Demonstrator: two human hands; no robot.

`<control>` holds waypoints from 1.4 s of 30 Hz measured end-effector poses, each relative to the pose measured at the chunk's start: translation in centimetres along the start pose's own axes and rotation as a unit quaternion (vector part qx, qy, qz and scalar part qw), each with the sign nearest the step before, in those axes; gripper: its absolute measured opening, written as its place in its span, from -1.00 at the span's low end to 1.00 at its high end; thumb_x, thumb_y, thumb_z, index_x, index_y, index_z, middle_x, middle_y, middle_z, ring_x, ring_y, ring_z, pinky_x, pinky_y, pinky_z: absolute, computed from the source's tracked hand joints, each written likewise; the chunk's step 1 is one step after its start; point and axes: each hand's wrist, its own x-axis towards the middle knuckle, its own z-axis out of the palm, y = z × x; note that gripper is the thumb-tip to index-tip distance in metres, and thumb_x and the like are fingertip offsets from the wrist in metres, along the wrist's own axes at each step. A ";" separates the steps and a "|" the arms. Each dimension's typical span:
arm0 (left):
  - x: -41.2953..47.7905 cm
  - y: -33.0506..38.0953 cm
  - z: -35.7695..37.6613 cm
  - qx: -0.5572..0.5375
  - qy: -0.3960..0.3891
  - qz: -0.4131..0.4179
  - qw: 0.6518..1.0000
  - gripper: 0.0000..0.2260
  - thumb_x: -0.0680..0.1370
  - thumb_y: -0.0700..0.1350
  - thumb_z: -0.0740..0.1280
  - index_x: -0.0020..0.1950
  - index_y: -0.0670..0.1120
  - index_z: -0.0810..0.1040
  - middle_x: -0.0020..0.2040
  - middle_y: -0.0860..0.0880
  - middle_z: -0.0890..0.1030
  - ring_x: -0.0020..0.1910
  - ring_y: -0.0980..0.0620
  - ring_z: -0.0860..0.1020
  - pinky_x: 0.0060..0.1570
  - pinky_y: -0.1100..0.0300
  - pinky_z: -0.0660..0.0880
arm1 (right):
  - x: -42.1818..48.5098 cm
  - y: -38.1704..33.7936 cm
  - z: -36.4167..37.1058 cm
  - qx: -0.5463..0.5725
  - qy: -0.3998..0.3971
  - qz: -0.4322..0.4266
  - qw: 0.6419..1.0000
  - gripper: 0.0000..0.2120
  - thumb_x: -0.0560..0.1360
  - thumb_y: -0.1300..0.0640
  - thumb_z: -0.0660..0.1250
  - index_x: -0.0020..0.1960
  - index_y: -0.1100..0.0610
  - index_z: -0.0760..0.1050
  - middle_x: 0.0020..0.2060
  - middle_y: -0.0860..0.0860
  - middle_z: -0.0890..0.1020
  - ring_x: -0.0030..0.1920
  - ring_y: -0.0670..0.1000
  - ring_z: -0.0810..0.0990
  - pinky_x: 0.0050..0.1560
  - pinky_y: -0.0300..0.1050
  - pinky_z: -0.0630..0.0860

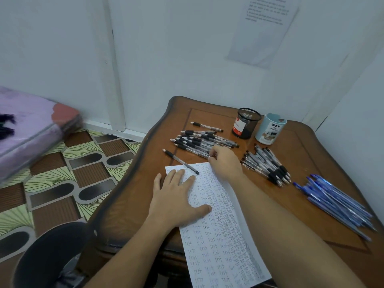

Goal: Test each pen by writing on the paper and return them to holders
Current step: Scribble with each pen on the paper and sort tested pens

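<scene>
Pen [180, 162] lay diagonal on paper [216, 235] corner, tip toward tabletop [311, 146] left edge. Left hand [176, 196] flat on paper. Right hand [225, 163] touched black-grip pens [199, 141]; grasp unclear.

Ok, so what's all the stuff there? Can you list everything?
table: one, brown wood, by the wall.
paper: one, white, full of "test" words, table's near side.
loose pens: two, clear with black grips; one across the paper's far corner, one further back.
left pen pile: many, black grips, beyond the paper.
right pen pile: many, black grips, right of that.
blue pens: many, blue, table's right edge.
mesh holder: one, black, table's back.
cup holder: one, pale blue, beside the mesh holder.
wall sheet: one, white, on the wall.
left hand: flat on the paper.
right hand: fingertips at the left pen pile.
</scene>
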 end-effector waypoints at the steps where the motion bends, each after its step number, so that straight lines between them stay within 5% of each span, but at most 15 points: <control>1: 0.0 0.0 0.0 0.000 -0.002 0.000 1.000 -0.17 0.40 0.56 0.07 0.59 0.20 0.10 0.63 0.05 -0.02 0.60 0.02 -0.12 0.51 -0.19 -0.27 | -0.1 0.0 -0.2 0.019 -0.002 -0.002 1.000 -0.90 0.60 0.21 0.27 -0.05 0.03 0.47 -0.12 -0.03 0.56 -0.16 -0.02 0.53 -0.29 -0.17 0.35; 5: 0.1 0.0 -0.1 0.007 -0.008 0.000 1.000 -0.16 0.40 0.57 0.06 0.59 0.20 0.08 0.64 0.05 -0.02 0.60 0.01 -0.12 0.51 -0.19 -0.27 | -0.5 -0.4 -2.8 0.220 -0.009 0.043 0.974 -0.98 0.63 0.16 0.27 0.04 0.05 0.45 -0.02 -0.01 0.58 -0.11 -0.07 0.55 -0.12 -0.13 0.57; 9: 0.0 0.0 -0.1 0.009 -0.010 -0.001 1.000 -0.15 0.39 0.57 0.07 0.59 0.20 0.08 0.63 0.05 -0.01 0.60 0.00 -0.11 0.51 -0.21 -0.25 | -2.1 -1.1 -6.5 0.537 0.081 0.128 0.830 -0.92 0.67 0.23 0.20 0.06 0.08 0.42 0.07 0.09 0.66 -0.04 0.06 0.69 -0.08 0.00 0.66; 12: 0.0 0.1 -0.3 0.013 -0.014 -0.004 1.000 -0.15 0.40 0.57 0.06 0.60 0.20 0.08 0.64 0.05 -0.02 0.60 0.00 -0.10 0.50 -0.20 -0.27 | -4.0 -1.0 -8.2 0.631 0.109 0.142 0.755 -0.89 0.72 0.16 0.09 0.11 0.03 0.38 -0.10 0.08 0.72 -0.11 0.12 0.74 -0.02 0.09 0.66; 15: 0.0 0.2 -0.4 0.017 -0.013 -0.003 1.000 -0.15 0.40 0.57 0.06 0.60 0.19 0.08 0.64 0.04 -0.02 0.60 0.00 -0.10 0.50 -0.19 -0.26 | -5.9 -0.4 -8.3 0.673 0.106 0.154 0.716 -0.82 0.72 0.02 0.04 0.13 -0.08 0.42 -0.36 0.01 0.60 -0.41 0.02 0.62 -0.24 0.01 0.65; 17: -0.1 0.2 -0.3 0.017 -0.009 -0.002 1.000 -0.14 0.39 0.58 0.05 0.60 0.19 0.09 0.64 0.04 -0.01 0.60 0.00 -0.09 0.51 -0.19 -0.24 | -6.8 0.2 -8.1 0.675 0.087 0.162 0.714 -0.78 0.72 -0.03 0.03 0.15 -0.12 0.45 -0.40 0.01 0.47 -0.51 -0.06 0.35 -0.50 -0.22 0.39; 19: -0.1 0.2 -0.3 0.016 -0.005 -0.001 1.000 -0.15 0.39 0.58 0.05 0.60 0.19 0.09 0.63 0.04 -0.01 0.60 0.01 -0.09 0.51 -0.18 -0.24 | -7.5 0.8 -7.8 0.657 0.055 0.172 0.732 -0.79 0.72 -0.01 0.05 0.19 -0.13 0.46 -0.40 0.01 0.44 -0.50 -0.08 0.22 -0.55 -0.28 0.17; 25: -0.2 0.3 -0.4 0.018 -0.010 -0.002 1.000 -0.16 0.40 0.57 0.05 0.60 0.19 0.09 0.64 0.04 -0.01 0.60 0.01 -0.10 0.52 -0.18 -0.23 | -9.5 1.4 -7.6 0.612 -0.003 0.198 0.766 -0.86 0.70 0.14 0.14 0.11 0.00 0.47 -0.41 0.05 0.46 -0.50 -0.06 0.22 -0.52 -0.26 0.09; 27: -0.3 0.3 -0.3 0.020 -0.008 -0.003 1.000 -0.15 0.40 0.57 0.05 0.60 0.19 0.09 0.64 0.04 -0.01 0.60 0.01 -0.09 0.52 -0.18 -0.22 | -9.8 1.8 -7.5 0.603 0.002 0.182 0.777 -0.95 0.68 0.09 0.22 0.11 0.01 0.45 -0.44 0.03 0.42 -0.50 -0.07 0.20 -0.55 -0.27 0.08; 30: -0.2 0.4 -0.3 0.018 -0.005 -0.003 1.000 -0.15 0.40 0.57 0.05 0.60 0.19 0.10 0.64 0.04 0.00 0.60 0.01 -0.09 0.53 -0.18 -0.22 | -10.0 2.7 -7.3 0.621 0.008 0.167 0.766 -0.80 0.63 0.21 0.30 0.23 0.05 0.47 -0.52 0.00 0.30 -0.53 -0.08 0.23 -0.57 -0.24 0.16; 32: -0.2 0.4 -0.3 0.020 -0.007 -0.003 1.000 -0.16 0.40 0.57 0.05 0.59 0.20 0.10 0.64 0.04 0.00 0.60 0.01 -0.09 0.53 -0.18 -0.22 | -10.3 3.1 -7.4 0.654 0.004 0.182 0.734 -0.77 0.62 0.27 0.25 0.24 0.22 0.55 -0.57 0.01 0.27 -0.51 -0.06 0.33 -0.54 -0.21 0.31; 35: -0.2 0.4 -0.3 0.023 -0.008 -0.004 1.000 -0.16 0.40 0.57 0.05 0.59 0.20 0.09 0.63 0.04 0.00 0.60 0.01 -0.09 0.53 -0.18 -0.21 | -10.9 3.9 -7.1 0.708 -0.013 0.203 0.676 -0.54 0.68 -0.01 0.08 0.02 0.31 0.61 -0.50 0.07 0.43 -0.35 0.02 0.44 -0.34 -0.12 0.47; 38: -0.2 0.5 -0.3 0.022 -0.005 -0.004 1.000 -0.16 0.40 0.57 0.05 0.59 0.20 0.10 0.63 0.04 0.01 0.60 0.01 -0.08 0.53 -0.18 -0.21 | -11.5 5.2 -6.4 0.665 -0.013 0.225 0.712 -0.28 0.61 -0.32 -0.01 -0.04 0.27 0.63 -0.45 0.10 0.52 -0.38 0.00 0.47 -0.36 -0.18 0.41; 42: -0.2 0.4 -0.3 0.022 -0.004 -0.005 1.000 -0.17 0.40 0.57 0.06 0.59 0.20 0.11 0.63 0.05 0.01 0.60 0.02 -0.08 0.52 -0.17 -0.23 | -12.4 5.8 -5.5 0.615 -0.041 0.166 0.770 -0.61 0.47 -0.13 0.30 -0.03 0.20 0.64 -0.23 0.18 0.67 -0.33 0.02 0.61 -0.44 -0.24 0.43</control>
